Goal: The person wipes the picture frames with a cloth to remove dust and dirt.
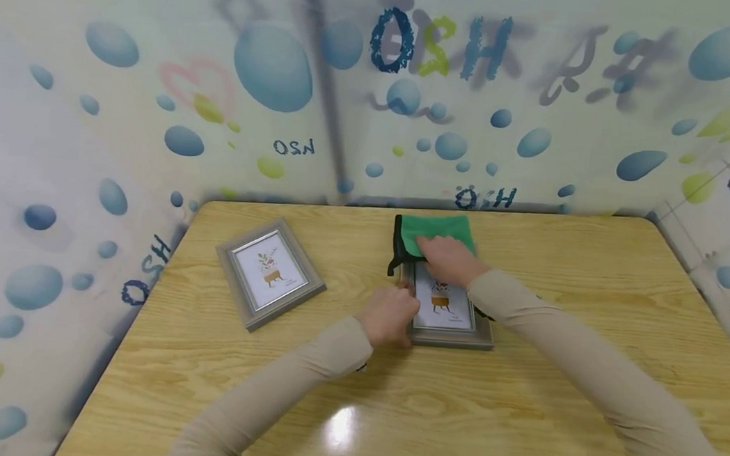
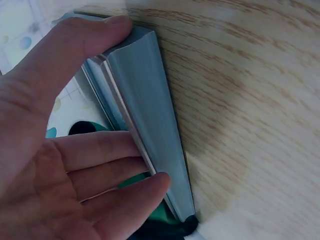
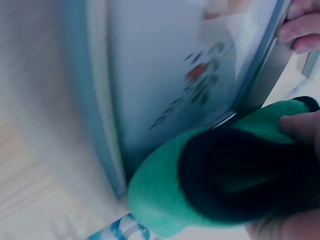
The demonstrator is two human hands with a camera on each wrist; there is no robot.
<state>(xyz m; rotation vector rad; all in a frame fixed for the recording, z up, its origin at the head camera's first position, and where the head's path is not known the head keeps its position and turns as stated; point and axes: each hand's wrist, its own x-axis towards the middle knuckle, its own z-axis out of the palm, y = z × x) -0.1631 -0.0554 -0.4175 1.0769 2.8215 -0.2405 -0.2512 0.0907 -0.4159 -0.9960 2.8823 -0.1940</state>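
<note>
A grey picture frame (image 1: 452, 339) with a potted-plant print lies on the table, partly covered at its far end. My left hand (image 1: 391, 316) holds its left side, the thumb over the near corner and the fingers along the edge, as the left wrist view shows on the frame's side (image 2: 145, 95). My right hand (image 1: 452, 261) grips a green cloth (image 1: 437, 227) with black trim against the frame's far edge. In the right wrist view the cloth (image 3: 157, 182) is bunched over that edge, and part of the print is hidden behind it.
A second, similar picture frame (image 1: 272, 268) lies turned at an angle on the left of the wooden table (image 1: 304, 405). A patterned curtain (image 1: 358, 137) with blue and green spots stands behind the table's far edge and at both sides.
</note>
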